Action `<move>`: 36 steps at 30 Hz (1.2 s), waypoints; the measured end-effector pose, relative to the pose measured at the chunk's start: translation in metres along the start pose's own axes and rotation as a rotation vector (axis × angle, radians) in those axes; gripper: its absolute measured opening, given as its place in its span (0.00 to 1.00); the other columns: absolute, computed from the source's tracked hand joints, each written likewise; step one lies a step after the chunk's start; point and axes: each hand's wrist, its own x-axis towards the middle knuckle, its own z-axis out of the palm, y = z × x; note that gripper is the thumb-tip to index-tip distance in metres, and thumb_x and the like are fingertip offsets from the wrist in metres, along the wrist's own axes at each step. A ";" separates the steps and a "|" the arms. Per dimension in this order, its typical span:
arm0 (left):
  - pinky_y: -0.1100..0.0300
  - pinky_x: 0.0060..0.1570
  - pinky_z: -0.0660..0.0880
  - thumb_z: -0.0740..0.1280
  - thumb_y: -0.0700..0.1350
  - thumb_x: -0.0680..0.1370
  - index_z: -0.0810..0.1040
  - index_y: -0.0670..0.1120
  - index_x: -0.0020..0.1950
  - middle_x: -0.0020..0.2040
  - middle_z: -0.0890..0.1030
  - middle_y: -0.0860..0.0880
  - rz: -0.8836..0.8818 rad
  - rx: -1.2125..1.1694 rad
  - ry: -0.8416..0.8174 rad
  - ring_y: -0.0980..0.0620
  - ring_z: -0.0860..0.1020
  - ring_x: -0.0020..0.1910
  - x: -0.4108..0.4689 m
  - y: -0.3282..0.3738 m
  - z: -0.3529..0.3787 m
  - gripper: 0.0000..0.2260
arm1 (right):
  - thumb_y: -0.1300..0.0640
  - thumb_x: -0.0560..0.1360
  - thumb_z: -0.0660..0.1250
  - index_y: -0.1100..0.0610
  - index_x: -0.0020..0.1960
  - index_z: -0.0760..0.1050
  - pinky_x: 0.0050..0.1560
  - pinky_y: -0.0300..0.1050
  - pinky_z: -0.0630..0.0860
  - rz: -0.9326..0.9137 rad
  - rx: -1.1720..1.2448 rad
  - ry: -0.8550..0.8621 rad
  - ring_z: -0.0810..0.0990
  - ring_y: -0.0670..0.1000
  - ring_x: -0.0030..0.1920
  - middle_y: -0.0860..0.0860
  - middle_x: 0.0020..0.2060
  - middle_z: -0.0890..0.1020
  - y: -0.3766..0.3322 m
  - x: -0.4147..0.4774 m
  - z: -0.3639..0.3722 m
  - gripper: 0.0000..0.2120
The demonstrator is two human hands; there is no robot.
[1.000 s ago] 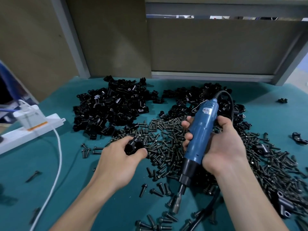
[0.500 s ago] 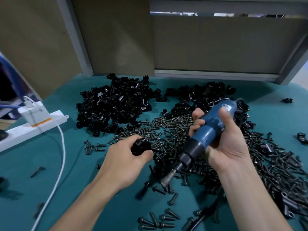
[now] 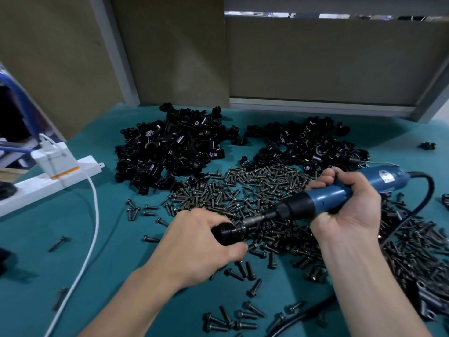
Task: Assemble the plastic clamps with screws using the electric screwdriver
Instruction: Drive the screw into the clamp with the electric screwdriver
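Far left, a white power strip (image 3: 29, 190) lies on the teal mat (image 3: 109, 239). A white plug (image 3: 52, 159) sits in it, with an orange band across its base and no lettering to be read there. A white cable (image 3: 93, 215) curves away toward the near edge, and one lone screw (image 3: 58, 243) lies just left of it.

Moving in, there's a heap of black clamps (image 3: 170, 147) at the back. One piece on its right side carries a small white mark, maybe a logo, too small to read. In front of the heap a wide spill of dark screws (image 3: 243, 188) runs across the mat and off to the right.

Centre now: the left hand (image 3: 194, 246), fingers and thumb curled round a black clamp (image 3: 226, 233), holds it over the near edge of the screws. The metal tip of the screwdriver (image 3: 340, 193) meets that clamp on its right side.

The tool has a blue body and black collar and lies nearly level, tip pointing left, rear rising slightly to the right. The right hand (image 3: 349, 207) is wrapped round the blue body, fingers closed over the top.

Near the tool's rear is a white label (image 3: 386, 176), its print blurred and unreadable. Behind that hand lies a second heap (image 3: 311, 142) of clamps. A black cord (image 3: 424, 198) loops out of the tool's rear and drops across the screws. At the far right, at the back, one stray clamp (image 3: 426, 145) sits well apart from the rest.
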 end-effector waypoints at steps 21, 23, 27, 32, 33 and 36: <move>0.57 0.29 0.66 0.74 0.62 0.62 0.79 0.44 0.33 0.25 0.75 0.53 -0.080 -0.158 -0.150 0.52 0.69 0.24 0.006 -0.005 -0.006 0.21 | 0.67 0.75 0.60 0.60 0.45 0.73 0.34 0.38 0.75 0.015 0.046 -0.049 0.75 0.47 0.30 0.51 0.33 0.78 0.008 0.001 -0.002 0.05; 0.58 0.28 0.66 0.75 0.61 0.64 0.80 0.44 0.34 0.25 0.75 0.53 -0.095 -0.154 -0.153 0.52 0.69 0.24 0.006 -0.004 -0.005 0.20 | 0.67 0.75 0.61 0.59 0.45 0.72 0.34 0.39 0.76 0.015 0.052 -0.058 0.75 0.47 0.30 0.51 0.33 0.78 0.009 0.001 -0.002 0.05; 0.61 0.25 0.64 0.77 0.54 0.70 0.80 0.44 0.35 0.23 0.74 0.54 -0.097 -0.044 -0.065 0.54 0.68 0.22 0.005 -0.007 -0.003 0.15 | 0.69 0.74 0.61 0.58 0.44 0.70 0.33 0.39 0.76 0.012 0.049 -0.025 0.75 0.47 0.29 0.51 0.32 0.78 0.016 0.001 -0.003 0.07; 0.60 0.25 0.63 0.76 0.55 0.70 0.73 0.42 0.31 0.24 0.72 0.53 -0.097 -0.129 -0.074 0.52 0.67 0.22 0.004 -0.004 -0.002 0.20 | 0.69 0.75 0.60 0.58 0.43 0.69 0.33 0.39 0.75 0.037 0.106 -0.014 0.74 0.47 0.28 0.51 0.32 0.77 0.014 0.003 -0.005 0.07; 0.60 0.25 0.63 0.76 0.55 0.69 0.73 0.42 0.31 0.24 0.72 0.53 -0.098 -0.131 -0.085 0.51 0.67 0.23 0.004 -0.003 -0.002 0.20 | 0.69 0.74 0.60 0.58 0.44 0.70 0.33 0.39 0.75 0.036 0.105 -0.024 0.74 0.47 0.28 0.51 0.32 0.77 0.013 0.003 -0.005 0.07; 0.59 0.26 0.62 0.75 0.56 0.67 0.71 0.47 0.27 0.24 0.71 0.54 -0.102 -0.158 -0.125 0.51 0.66 0.23 0.005 -0.003 -0.003 0.19 | 0.70 0.69 0.62 0.58 0.44 0.70 0.32 0.39 0.75 0.025 0.103 -0.053 0.74 0.46 0.28 0.50 0.32 0.77 0.011 0.002 -0.003 0.09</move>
